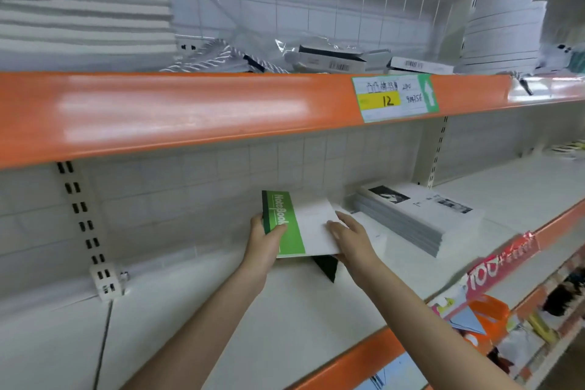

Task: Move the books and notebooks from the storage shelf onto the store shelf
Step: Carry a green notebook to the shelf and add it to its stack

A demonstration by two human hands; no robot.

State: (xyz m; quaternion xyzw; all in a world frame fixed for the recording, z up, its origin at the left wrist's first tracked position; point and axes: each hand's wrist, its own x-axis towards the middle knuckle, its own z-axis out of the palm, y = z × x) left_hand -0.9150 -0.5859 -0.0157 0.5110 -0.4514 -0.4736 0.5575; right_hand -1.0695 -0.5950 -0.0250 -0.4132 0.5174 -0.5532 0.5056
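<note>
The left hand [264, 242] grips the green notebooks [286, 225] by the spine; the right hand [349, 236] presses flat on the cover. Probably a light, floppy stack, best held at both ends.

Two hands [262, 241], one green notebook [286, 225], one magazine stack [418, 218]

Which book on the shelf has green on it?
The notebook that both hands hold: a green band with "NoteBook" runs down its cover. The stack of books lying flat beside it is grey and white, with black-and-white pictures.
</note>
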